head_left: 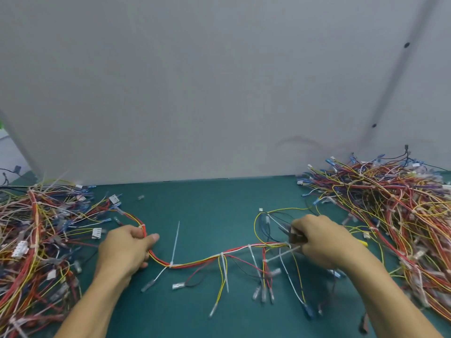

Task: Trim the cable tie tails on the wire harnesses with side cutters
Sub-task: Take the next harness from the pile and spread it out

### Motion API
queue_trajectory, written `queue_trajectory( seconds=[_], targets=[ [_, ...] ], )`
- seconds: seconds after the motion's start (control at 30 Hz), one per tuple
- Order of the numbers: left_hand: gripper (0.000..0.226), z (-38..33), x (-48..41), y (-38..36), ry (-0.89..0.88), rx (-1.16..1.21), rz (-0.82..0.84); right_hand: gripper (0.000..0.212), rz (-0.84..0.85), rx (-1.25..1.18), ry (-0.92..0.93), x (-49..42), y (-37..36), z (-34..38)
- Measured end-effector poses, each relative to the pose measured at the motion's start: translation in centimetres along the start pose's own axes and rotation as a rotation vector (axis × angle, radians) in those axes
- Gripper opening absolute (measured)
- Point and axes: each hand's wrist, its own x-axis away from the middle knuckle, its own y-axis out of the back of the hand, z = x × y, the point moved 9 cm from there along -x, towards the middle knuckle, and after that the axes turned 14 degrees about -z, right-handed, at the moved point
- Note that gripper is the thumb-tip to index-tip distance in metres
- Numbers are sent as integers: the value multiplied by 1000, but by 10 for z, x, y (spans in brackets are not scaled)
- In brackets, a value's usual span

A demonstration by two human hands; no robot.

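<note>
A wire harness (195, 262) of red, yellow and white wires lies stretched across the green mat between my hands. Several white cable tie tails stick out from it; one long tail (176, 240) points up from the tie at the left bend, another (225, 272) hangs down at the middle. My left hand (127, 247) grips the harness at its left end. My right hand (322, 240) holds the side cutters (290, 234), whose jaws sit at the harness's right end beside a tie tail (280, 255). Motion blur hides whether the jaws touch that tail.
A big tangled pile of harnesses (36, 240) covers the mat on the left, another pile (395, 211) fills the right. The green mat (207, 203) runs back to a grey wall panel (219, 93). Loose terminals hang from the harness toward me.
</note>
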Motion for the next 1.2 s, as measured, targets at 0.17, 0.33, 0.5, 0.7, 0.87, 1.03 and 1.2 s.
queue_trajectory(
  seconds=[0.17, 0.33, 0.5, 0.7, 0.87, 1.03, 1.2],
  targets=[
    [12, 4, -1, -3, 73, 140, 55, 5, 90, -241, 18, -1, -7, -2],
    [11, 8, 0, -1, 138, 216, 113, 6, -54, -460, -128, -13, 16, -28],
    [10, 7, 0, 0, 123, 214, 128, 8, -163, -259, -207, -19, 15, -42],
    [10, 9, 0, -1, 103, 193, 134, 29, -303, -164, -196, -16, 12, -11],
    [10, 8, 0, -1, 87, 183, 131, 28, -351, -140, -171, -33, 6, 39],
    [5, 9, 0, -1, 71, 174, 116, 24, -163, -82, -297, -79, -12, 41],
    [7, 7, 0, -2, 60, 179, 114, 19, -31, -205, -437, -86, -29, 21]
  ],
)
